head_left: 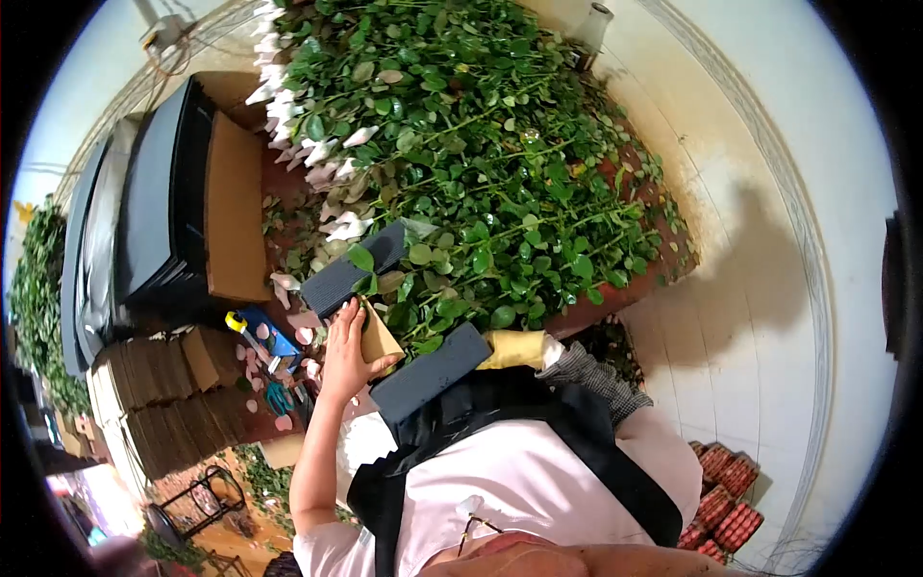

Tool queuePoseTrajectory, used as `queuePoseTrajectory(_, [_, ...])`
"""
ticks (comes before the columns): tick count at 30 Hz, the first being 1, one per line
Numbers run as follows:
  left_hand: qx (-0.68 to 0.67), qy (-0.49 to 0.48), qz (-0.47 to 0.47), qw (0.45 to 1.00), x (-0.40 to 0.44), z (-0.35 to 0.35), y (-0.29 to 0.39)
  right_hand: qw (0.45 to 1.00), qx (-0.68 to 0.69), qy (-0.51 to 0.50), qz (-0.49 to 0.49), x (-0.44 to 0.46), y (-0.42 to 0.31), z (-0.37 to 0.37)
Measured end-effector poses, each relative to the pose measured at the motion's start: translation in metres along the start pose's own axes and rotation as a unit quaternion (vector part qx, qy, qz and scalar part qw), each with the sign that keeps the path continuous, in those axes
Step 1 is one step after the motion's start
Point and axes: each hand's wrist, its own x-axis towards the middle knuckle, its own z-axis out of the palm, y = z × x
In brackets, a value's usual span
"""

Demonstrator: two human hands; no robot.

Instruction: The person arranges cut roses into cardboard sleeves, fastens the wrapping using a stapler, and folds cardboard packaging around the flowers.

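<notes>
My left hand point(344, 356) is bare and grips a piece of tan cardboard point(382, 332), thumb on one side and fingers on the other. Just beyond its fingertips lies a dark ridged cardboard panel point(356, 269). A second dark panel point(433, 370) is in front of my chest; whether the pieces are one folded sheet I cannot tell. My right hand point(514, 350), in a yellow glove below a checked sleeve, reaches behind that second panel, which hides its fingers. Leafy rose stems point(481, 163) fill the table ahead, with pale wrapped heads point(322, 149) at their left end.
Left of the stems stand large dark cardboard sheets point(159, 197) and stacks of brown cardboard point(173, 394). A yellow-tipped tool point(237, 323), teal-handled scissors point(279, 397) and loose petals lie near my left hand. A glass bottle point(594, 29) is at the far right corner.
</notes>
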Motion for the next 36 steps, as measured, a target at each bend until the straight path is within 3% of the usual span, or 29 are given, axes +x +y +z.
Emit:
queuePoseTrajectory(2, [0.01, -0.011, -0.006, 1.0, 0.0, -0.005, 0.005, 0.963, 0.25, -0.022, -0.098, 0.001, -0.074, -0.006])
queuePoseTrajectory(3, [0.005, 0.013, 0.026, 1.0, -0.002, 0.009, -0.012, 0.939, 0.317, 0.03, -0.127, 0.001, -0.111, -0.008])
queuePoseTrajectory(4, [-0.008, 0.02, 0.023, 1.0, -0.001, 0.002, -0.004, 0.903, 0.358, 0.099, -0.218, 0.019, -0.115, -0.007])
queuePoseTrajectory(5, [-0.01, 0.026, 0.03, 0.999, -0.002, 0.004, -0.008, 0.895, 0.339, 0.138, -0.256, 0.031, -0.121, -0.014])
queuePoseTrajectory(6, [-0.012, 0.032, 0.039, 0.999, -0.002, 0.009, -0.013, 0.909, 0.258, 0.184, -0.27, 0.038, -0.136, -0.014])
queuePoseTrajectory(7, [-0.012, 0.037, 0.047, 0.998, -0.002, 0.011, -0.014, 0.923, -0.019, 0.23, -0.306, 0.047, -0.137, -0.021])
queuePoseTrajectory(8, [-0.011, 0.041, 0.055, 0.998, -0.002, 0.011, -0.016, 0.863, -0.295, 0.26, -0.318, 0.057, -0.137, -0.025])
queuePoseTrajectory(9, [-0.011, 0.039, 0.053, 0.998, -0.002, 0.01, -0.016, 0.833, -0.445, 0.233, -0.232, 0.06, -0.151, -0.017])
queuePoseTrajectory(10, [-0.003, 0.037, 0.043, 0.998, -0.002, 0.009, -0.014, 0.815, -0.498, 0.209, -0.21, 0.069, -0.146, -0.008])
queuePoseTrajectory(12, [0.026, 0.019, 0.031, 0.999, -0.002, 0.007, -0.009, 0.869, -0.394, 0.185, -0.236, 0.069, -0.138, 0.006])
queuePoseTrajectory(13, [0.048, 0.031, 0.046, 0.997, -0.002, 0.014, -0.016, 0.841, -0.335, 0.258, -0.338, 0.067, -0.142, 0.008])
queuePoseTrajectory(14, [0.047, 0.035, 0.046, 0.997, -0.002, 0.015, -0.018, 0.825, -0.374, 0.233, -0.355, 0.067, -0.147, 0.007])
queuePoseTrajectory(16, [0.034, 0.015, 0.038, 0.999, -0.002, 0.007, -0.012, 0.812, -0.395, 0.233, -0.361, 0.069, -0.155, 0.012])
queuePoseTrajectory(18, [0.018, 0.032, 0.079, 0.996, -0.002, 0.033, -0.05, 0.84, -0.351, 0.273, -0.311, 0.086, -0.15, -0.001])
queuePoseTrajectory(19, [-0.194, 0.006, 0.005, 0.981, -0.003, 0.027, -0.054, 0.87, -0.315, 0.283, -0.251, 0.095, -0.153, -0.01])
queuePoseTrajectory(20, [-0.395, -0.019, -0.072, 0.916, -0.004, 0.022, -0.056, 0.879, -0.294, 0.29, -0.239, 0.11, -0.138, -0.021])
queuePoseTrajectory(21, [-0.422, -0.049, -0.129, 0.896, 0.005, -0.015, -0.04, 0.906, -0.287, 0.265, -0.163, 0.123, -0.122, -0.024])
queuePoseTrajectory(22, [-0.463, -0.02, -0.139, 0.875, 0.004, -0.032, -0.032, 0.927, -0.279, 0.237, -0.087, 0.132, -0.115, -0.026])
queuePoseTrajectory(24, [-0.282, -0.063, -0.077, 0.954, 0.002, -0.026, -0.027, 0.938, -0.302, 0.169, -0.017, 0.139, -0.124, -0.035])
queuePoseTrajectory(25, [-0.064, -0.092, -0.005, 0.994, 0.002, -0.033, -0.007, 0.935, -0.318, 0.158, 0.017, 0.141, -0.132, -0.036])
queuePoseTrajectory(26, [0.038, -0.059, 0.027, 0.997, -0.002, -0.025, -0.001, 0.936, -0.316, 0.15, 0.04, 0.139, -0.138, -0.035])
queuePoseTrajectory(29, [0.052, -0.053, 0.002, 0.997, 0.0, -0.022, -0.002, 0.896, -0.4, 0.121, -0.15, 0.133, -0.157, -0.045])
queuePoseTrajectory(30, [0.059, -0.059, -0.009, 0.996, -0.001, -0.022, 0.0, 0.921, -0.311, 0.147, -0.181, 0.129, -0.174, -0.048])
queuePoseTrajectory(31, [0.071, -0.058, -0.012, 0.996, 0.0, -0.021, 0.0, 0.9, -0.299, 0.187, -0.258, 0.136, -0.179, -0.054])
queuePoseTrajectory(32, [0.068, -0.057, -0.004, 0.996, 0.003, -0.023, 0.0, 0.833, -0.344, 0.245, -0.358, 0.157, -0.175, -0.063])
queuePoseTrajectory(33, [0.074, -0.077, -0.009, 0.994, 0.005, -0.023, 0.0, 0.846, -0.372, 0.207, -0.321, 0.158, -0.198, -0.078])
queuePoseTrajectory(34, [0.08, -0.095, -0.011, 0.992, 0.009, -0.024, 0.0, 0.814, -0.445, 0.233, -0.291, 0.176, -0.192, -0.091])
queuePoseTrajectory(36, [0.09, -0.079, -0.001, 0.993, 0.013, -0.026, 0.002, 0.874, -0.452, 0.162, -0.073, 0.193, -0.191, -0.106])
